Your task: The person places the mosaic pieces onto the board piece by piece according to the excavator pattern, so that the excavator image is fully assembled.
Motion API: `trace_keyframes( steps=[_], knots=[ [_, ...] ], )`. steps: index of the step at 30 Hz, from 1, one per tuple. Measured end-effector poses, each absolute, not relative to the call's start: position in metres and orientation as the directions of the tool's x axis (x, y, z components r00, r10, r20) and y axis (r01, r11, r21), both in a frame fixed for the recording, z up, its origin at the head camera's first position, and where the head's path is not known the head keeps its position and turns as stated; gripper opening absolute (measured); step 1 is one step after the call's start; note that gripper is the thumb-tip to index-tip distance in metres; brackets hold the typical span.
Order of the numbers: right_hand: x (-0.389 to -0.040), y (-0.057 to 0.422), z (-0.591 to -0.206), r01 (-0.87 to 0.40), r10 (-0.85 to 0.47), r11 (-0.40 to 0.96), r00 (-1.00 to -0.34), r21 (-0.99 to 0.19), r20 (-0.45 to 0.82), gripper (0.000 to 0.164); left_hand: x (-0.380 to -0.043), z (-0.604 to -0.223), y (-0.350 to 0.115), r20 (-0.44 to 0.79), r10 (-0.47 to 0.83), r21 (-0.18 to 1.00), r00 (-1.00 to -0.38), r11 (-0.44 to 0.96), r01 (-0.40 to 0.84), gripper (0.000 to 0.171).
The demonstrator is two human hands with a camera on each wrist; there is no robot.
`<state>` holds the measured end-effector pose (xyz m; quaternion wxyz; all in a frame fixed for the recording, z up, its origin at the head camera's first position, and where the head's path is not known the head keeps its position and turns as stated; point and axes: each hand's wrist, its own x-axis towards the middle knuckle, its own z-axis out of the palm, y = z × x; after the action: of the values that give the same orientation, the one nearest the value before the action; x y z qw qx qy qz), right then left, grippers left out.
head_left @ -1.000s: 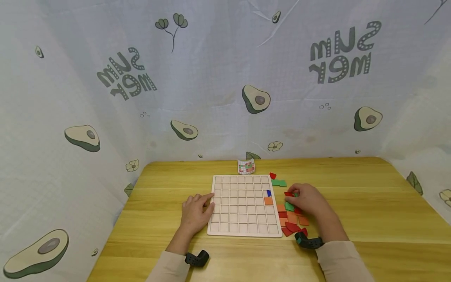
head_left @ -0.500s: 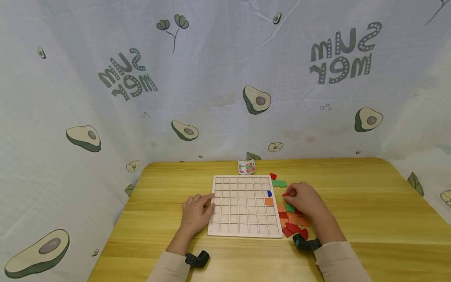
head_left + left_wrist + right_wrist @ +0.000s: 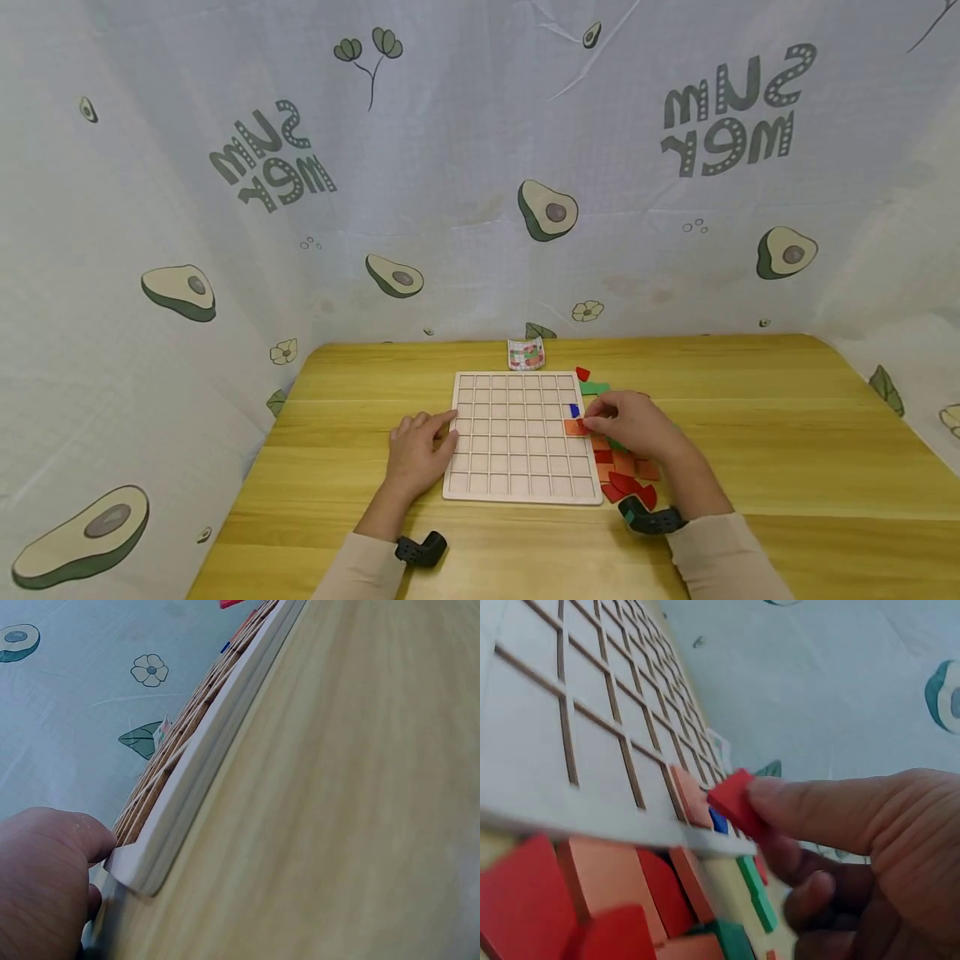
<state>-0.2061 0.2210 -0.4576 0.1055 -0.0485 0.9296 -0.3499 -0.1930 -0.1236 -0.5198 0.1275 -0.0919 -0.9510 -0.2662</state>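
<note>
Avocado-print cloth [image 3: 450,150] behind wooden table [image 3: 765,417] bearing gridded board [image 3: 517,442].

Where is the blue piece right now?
In the head view, the blue piece is in the rightmost column of the board, just beyond the orange piece, near the right hand.

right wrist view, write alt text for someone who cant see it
A right hand pinches a red tile at the edge of a wooden grid board, where an orange tile and a blue piece sit in cells. Loose red, orange and green tiles lie beside the board; a pale printed cloth hangs behind.
</note>
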Motion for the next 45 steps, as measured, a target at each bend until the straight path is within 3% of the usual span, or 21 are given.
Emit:
trace_keyframes(
  steps=[6,15,33,41,45],
  knots=[
    [-0.203,0.208,-0.461,-0.006,-0.247,0.731,-0.934,-0.683,-0.256,0.011,-0.193,-0.520,-0.124,0.304,0.108,0.480,-0.946,0.841,0.250,0.034],
    [-0.200,0.207,-0.462,0.003,-0.234,0.741,-0.936,-0.671,-0.263,0.008,-0.193,-0.521,-0.125,0.301,0.113,0.477,-0.947,0.842,0.252,0.035],
    [-0.200,0.208,-0.460,-0.007,-0.223,0.769,-0.940,-0.639,-0.258,0.019,-0.193,-0.519,-0.125,0.287,0.105,0.487,-0.952,0.840,0.239,0.035],
    [-0.206,0.235,-0.460,-0.027,-0.134,0.789,-0.982,-0.614,-0.130,0.015,-0.191,-0.520,-0.123,0.288,0.109,0.496,-0.951,0.833,0.246,0.035],
    [-0.213,0.255,-0.464,0.003,-0.039,0.815,-0.997,-0.580,-0.059,0.024,-0.192,-0.518,-0.124,0.295,0.106,0.491,-0.950,0.836,0.245,0.035]
  ],
)
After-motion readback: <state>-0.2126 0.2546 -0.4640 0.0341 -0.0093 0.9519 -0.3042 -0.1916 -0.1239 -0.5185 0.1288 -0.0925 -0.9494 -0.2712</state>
